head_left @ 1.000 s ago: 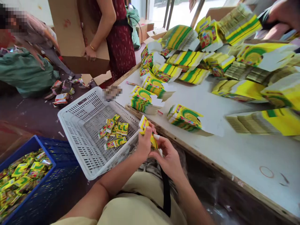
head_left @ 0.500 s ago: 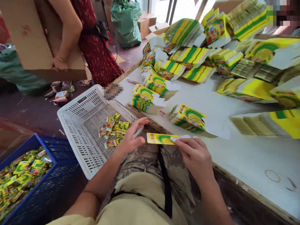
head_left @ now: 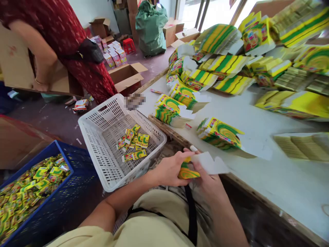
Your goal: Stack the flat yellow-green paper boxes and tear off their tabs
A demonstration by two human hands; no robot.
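Observation:
Between my two hands, over my lap at the table's edge, is a yellow and green printed carton (head_left: 188, 173) with a white inner flap sticking out to the right. My left hand (head_left: 171, 168) grips its left side, fingers closed on it. My right hand (head_left: 207, 180) holds it from the right, thumb and fingers pinching the card near the white flap; a white covering shows on one fingertip. To the left stands a white plastic basket (head_left: 102, 161) with several small yellow-green packs (head_left: 133, 140) in it. Just beyond my hands a stack of flat cartons (head_left: 218, 132) lies on the table.
More carton stacks (head_left: 169, 108) cover the white table (head_left: 290, 181) toward the back. A blue crate (head_left: 79, 181) full of small packs stands at lower left. Another person (head_left: 84, 58) in red holds a cardboard box (head_left: 15, 65). An open box (head_left: 125, 77) and a green sack (head_left: 151, 29) stand behind.
The carton was flat in my right hand, with my left hand open beside it. Now both hands grip it and it is opened out. The person in red appears further left.

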